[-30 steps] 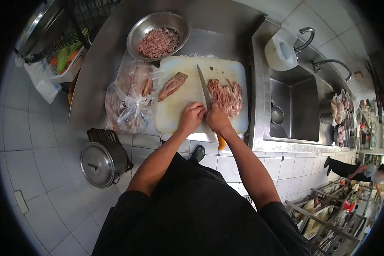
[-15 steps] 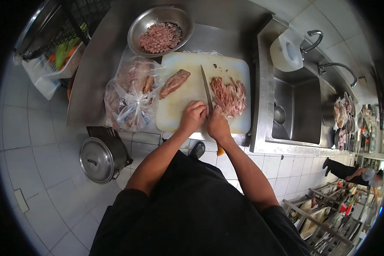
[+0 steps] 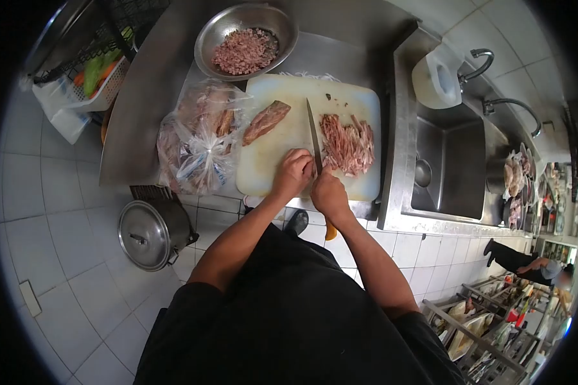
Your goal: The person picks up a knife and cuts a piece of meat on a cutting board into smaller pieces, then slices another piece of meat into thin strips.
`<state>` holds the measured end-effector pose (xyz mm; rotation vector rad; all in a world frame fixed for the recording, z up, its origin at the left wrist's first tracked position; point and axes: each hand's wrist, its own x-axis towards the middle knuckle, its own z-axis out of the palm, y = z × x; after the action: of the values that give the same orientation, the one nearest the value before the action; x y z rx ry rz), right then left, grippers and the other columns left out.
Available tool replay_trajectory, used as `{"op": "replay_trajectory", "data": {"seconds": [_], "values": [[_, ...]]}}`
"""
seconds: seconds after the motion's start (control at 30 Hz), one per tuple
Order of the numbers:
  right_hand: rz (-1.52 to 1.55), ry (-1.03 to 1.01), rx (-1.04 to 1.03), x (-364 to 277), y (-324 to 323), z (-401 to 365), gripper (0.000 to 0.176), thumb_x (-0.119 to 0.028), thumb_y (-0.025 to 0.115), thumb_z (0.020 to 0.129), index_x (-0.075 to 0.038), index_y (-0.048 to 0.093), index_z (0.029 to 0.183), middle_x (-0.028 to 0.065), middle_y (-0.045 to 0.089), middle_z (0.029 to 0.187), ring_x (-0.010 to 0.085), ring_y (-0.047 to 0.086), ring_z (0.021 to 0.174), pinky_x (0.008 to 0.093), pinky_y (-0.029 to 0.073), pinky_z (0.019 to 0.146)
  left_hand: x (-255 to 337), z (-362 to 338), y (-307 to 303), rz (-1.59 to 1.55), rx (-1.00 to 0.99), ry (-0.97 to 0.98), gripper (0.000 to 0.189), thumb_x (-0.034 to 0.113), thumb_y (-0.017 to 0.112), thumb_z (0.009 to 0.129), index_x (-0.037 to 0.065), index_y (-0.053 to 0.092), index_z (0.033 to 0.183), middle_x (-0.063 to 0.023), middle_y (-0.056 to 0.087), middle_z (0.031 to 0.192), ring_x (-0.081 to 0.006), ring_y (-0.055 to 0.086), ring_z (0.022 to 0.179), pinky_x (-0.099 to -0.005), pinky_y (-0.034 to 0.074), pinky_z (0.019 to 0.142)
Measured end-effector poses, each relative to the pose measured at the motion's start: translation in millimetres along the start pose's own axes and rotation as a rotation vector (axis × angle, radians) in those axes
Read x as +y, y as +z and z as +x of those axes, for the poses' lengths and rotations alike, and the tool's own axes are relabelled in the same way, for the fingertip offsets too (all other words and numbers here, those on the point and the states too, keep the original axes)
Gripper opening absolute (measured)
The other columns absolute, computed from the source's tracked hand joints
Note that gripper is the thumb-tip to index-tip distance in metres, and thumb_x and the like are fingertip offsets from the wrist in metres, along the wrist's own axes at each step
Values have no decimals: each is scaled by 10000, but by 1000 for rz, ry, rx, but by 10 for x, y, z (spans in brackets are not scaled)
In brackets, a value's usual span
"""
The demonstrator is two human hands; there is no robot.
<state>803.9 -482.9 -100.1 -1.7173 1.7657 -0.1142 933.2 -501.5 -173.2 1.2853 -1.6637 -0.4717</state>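
Knife (image 3: 313,131) position noted first: the blade lies on the cutting board (image 3: 270,163) with its long axis running away from me, tip toward the far edge, orange handle end jutting past the near edge below the wrist. My right hand (image 3: 328,192) is clamped around the handle. My left hand (image 3: 291,172) sits just left of the blade's heel, touching the right hand, fingers curled together. Whether they press on the blade or pinch a scrap of meat I cannot tell, since the knuckles hide it.

The sliced meat (image 3: 348,144) is heaped immediately right of the blade, nearer the right hand. An uncut meat piece (image 3: 266,121) lies left of the blade, angled, nearer the left hand, with bare board between.

Edges: a plastic bag (image 3: 199,144) crowds the board's left side, a metal bowl (image 3: 199,42) of minced meat stands beyond the far edge, and the sink (image 3: 446,160) drops off to the right.
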Motion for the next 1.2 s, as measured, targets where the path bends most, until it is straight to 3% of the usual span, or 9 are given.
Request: {"op": "replay_trajectory", "data": {"seconds": [0.23,0.33,0.43,0.57,0.67,0.87,1.0,1.2], "values": [[63,-159,144,51,152,405,288,-161,564,915,70,474,1060,365,675,925,524,677,890,556,548,797,-15,-37,11,12,-35,-2,91,-22,663,810,-13,682,899,-117,659,971,-342,620,936,-437,519,840],[43,-100,57,-44,-63,576,315,-204,582,930,67,490,1062,364,672,921,524,673,879,548,554,768,-25,7,-19,24,-7,-10,136,-63,677,788,-21,694,916,-130,674,975,-339,643,933,-412,531,811],[300,8,-64,-36,-208,439,343,-226,592,931,70,500,1078,366,669,914,539,663,884,556,546,799,6,5,-11,-23,44,-75,143,-76,689,789,-24,700,923,-133,688,981,-326,660,932,-393,540,791],[123,-11,-16,37,-23,208,313,-173,546,927,82,496,1100,373,668,927,546,658,911,568,529,854,-70,9,-12,-80,146,-118,119,-61,702,809,-20,702,920,-120,694,992,-314,665,931,-384,542,787],[43,-69,40,23,71,97,268,-115,486,917,84,502,1098,385,665,955,550,652,945,573,513,879,-15,8,-94,-23,77,-77,113,-51,715,806,-20,703,914,-115,695,989,-309,666,928,-381,541,792],[17,-19,-15,-28,-172,70,263,-126,489,925,83,500,1084,391,662,945,559,650,933,586,510,875,-23,14,-71,-39,25,-36,59,3,720,795,-3,688,845,-111,674,924,-326,644,885,-422,524,808],[47,-3,74,-94,-292,-43,255,-138,463,952,89,497,1063,402,654,933,570,643,920,591,503,881,-30,12,-41,-8,30,-14,60,0,718,794,-1,682,842,-111,669,927,-327,639,892,-422,524,805],[85,-54,105,34,-92,0,229,-152,495,970,63,485,1048,393,644,849,569,636,872,610,500,837,23,30,-60,1,-2,5,65,3,725,797,3,686,849,-104,656,947,-323,633,900,-419,524,798]]}}
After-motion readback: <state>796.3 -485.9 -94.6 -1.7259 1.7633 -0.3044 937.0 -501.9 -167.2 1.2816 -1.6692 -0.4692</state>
